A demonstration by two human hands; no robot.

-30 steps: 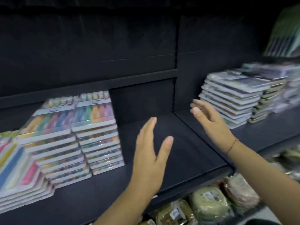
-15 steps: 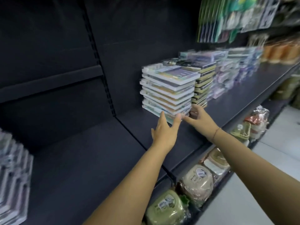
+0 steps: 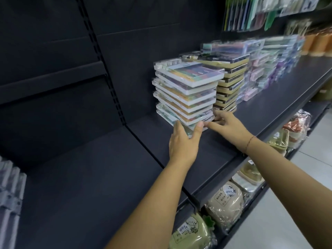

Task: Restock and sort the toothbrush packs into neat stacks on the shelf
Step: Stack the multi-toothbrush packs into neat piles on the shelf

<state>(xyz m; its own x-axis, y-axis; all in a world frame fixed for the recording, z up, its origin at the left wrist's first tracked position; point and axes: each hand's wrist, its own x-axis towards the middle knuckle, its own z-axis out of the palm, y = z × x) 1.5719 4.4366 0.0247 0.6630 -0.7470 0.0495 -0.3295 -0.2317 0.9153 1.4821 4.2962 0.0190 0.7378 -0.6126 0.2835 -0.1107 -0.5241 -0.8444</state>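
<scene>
My left hand [image 3: 185, 141], fingers curled, clasps the near bottom corner of the toothbrush pack stack [image 3: 186, 92]; my right hand [image 3: 231, 127], fingers straight, touches its base from the right. Stack stands on the shelf [image 3: 233, 151] ahead, long axis pointing away

Green wrapped pouch [image 3: 190, 232], beige wrapped pouch [image 3: 226, 200] beside it, hanging packets [image 3: 242, 13], pale floor [image 3: 269, 221]
</scene>
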